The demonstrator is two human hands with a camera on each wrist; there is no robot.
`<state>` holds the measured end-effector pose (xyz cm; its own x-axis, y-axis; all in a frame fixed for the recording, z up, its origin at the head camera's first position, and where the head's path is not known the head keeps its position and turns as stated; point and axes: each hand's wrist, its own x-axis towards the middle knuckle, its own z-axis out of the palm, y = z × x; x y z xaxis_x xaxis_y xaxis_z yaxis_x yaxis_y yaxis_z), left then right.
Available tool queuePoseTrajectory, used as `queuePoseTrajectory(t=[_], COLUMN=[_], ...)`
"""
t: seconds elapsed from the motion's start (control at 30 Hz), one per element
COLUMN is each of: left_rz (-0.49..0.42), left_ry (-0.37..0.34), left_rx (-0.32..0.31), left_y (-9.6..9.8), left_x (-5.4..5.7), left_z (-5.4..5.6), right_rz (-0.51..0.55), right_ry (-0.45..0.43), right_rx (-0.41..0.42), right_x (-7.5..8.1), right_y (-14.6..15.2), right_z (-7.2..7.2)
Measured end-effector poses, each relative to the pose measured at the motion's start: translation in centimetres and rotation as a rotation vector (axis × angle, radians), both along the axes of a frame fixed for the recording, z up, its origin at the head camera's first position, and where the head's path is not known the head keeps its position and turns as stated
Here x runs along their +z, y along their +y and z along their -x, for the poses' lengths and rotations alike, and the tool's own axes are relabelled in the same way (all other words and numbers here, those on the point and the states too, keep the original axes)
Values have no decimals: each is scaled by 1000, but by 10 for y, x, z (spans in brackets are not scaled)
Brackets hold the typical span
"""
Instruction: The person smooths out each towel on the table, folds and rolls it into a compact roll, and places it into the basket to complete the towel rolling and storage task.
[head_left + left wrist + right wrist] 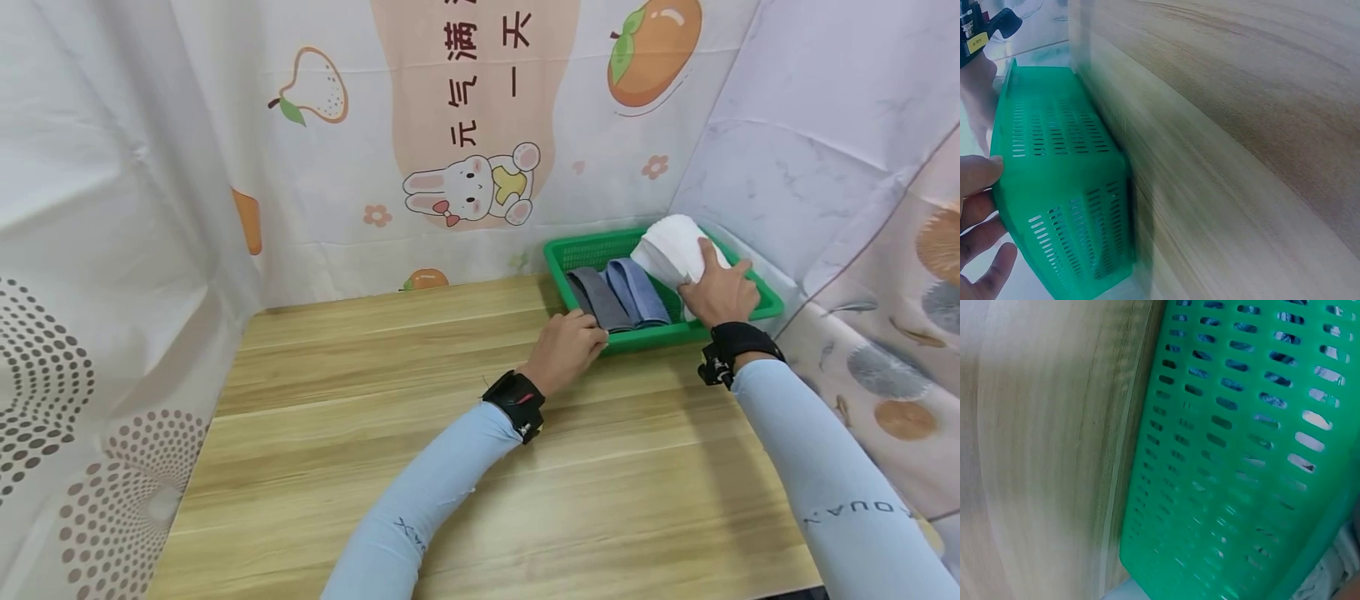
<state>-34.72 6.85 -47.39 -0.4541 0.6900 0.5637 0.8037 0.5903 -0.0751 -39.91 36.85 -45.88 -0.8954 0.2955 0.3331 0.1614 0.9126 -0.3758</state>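
A green slotted basket stands at the table's back right corner. Inside lie a grey rolled cloth, a blue rolled cloth and a white folded towel. My left hand is at the basket's near left corner, fingers curled over the rim. In the left wrist view those fingers touch the rim of the basket. My right hand lies on the white towel at the basket's right end and grips it. The right wrist view shows the basket wall close up and a bit of towel.
The wooden table stretches left and toward me from the basket. Printed curtains close in the back and both sides, right behind the basket. Both forearms wear pale blue sleeves and black wrist bands.
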Motion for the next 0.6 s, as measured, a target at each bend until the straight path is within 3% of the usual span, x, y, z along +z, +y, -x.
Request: queuePoseTrajectory(t=[0.6], left_rz=[19], left_ry=[0], left_rx=[-3], left_y=[-1], left_x=[0], left_z=[2], right_rz=[17], right_ry=[-130], right_rx=[-15], right_x=[-12], right_y=[5], right_z=[12])
